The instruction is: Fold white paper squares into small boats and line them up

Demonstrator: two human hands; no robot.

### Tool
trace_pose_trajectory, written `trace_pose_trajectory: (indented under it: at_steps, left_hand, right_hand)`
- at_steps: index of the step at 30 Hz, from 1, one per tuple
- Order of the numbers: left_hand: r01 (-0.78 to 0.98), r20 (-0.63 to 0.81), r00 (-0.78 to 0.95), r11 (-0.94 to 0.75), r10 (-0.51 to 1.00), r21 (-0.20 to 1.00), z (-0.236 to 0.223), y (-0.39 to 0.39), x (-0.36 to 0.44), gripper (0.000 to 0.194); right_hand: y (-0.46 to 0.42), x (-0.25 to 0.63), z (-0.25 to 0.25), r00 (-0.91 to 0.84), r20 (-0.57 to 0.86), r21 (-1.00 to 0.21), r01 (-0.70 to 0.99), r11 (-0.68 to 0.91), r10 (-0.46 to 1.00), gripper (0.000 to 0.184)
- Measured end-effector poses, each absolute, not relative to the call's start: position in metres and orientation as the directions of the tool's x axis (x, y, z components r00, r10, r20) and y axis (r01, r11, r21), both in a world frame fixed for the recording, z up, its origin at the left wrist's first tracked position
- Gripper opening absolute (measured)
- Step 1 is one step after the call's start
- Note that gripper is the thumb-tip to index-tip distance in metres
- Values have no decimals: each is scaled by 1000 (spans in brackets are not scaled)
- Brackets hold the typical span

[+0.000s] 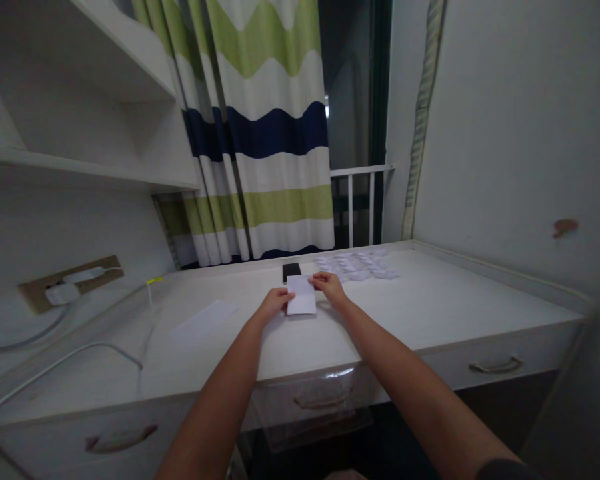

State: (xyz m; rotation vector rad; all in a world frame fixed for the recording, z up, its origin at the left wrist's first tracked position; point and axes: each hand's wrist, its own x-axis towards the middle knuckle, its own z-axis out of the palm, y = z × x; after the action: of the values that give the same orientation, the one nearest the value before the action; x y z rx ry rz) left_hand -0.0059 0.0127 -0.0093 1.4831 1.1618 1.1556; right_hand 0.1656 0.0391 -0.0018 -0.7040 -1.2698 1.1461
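A white desk (445, 300) fills the lower view, built in under white shelves (80, 167) and set against a curtain (265, 127) with wide green, navy and white zigzag bands. Beside the curtain, a white railing (361, 193) shows through a dark window opening. At the centre of the desk lies a white paper slip (301, 295), upright in the view, its lower edge resting on the desktop and its upper part seeming to bend or fold slightly. The left hand (274, 304) lies just at its left edge, with the fingers together and reaching onto the paper. The right hand (329, 289) meets its upper right corner, fingertips on the sheet and palm turned down. Both hands are partly open and touch the slip, but whether either one pinches it cannot be told. Just behind the slip sits a black phone (291, 271), and a spread of small paper pieces (356, 265) lies further right along the back of the desk. A larger white sheet (205, 322) lies flat to the left, well apart from the hands. A white cable (55, 373) runs across the left side of the desk toward a wall socket strip (70, 284).
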Motion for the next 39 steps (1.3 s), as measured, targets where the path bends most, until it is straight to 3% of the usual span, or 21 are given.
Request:
trace_pose_trajectory:
  at_steps: [32, 39]
  left_hand:
    - [119, 123, 174, -145, 977, 982, -9, 12, -5, 26]
    - [34, 168, 69, -171, 983, 985, -6, 12, -6, 27]
  right_hand:
    - [42, 166, -3, -50, 415, -882, -267, 388, 909, 24]
    - [39, 164, -3, -118, 268, -931, -285, 226, 956, 25]
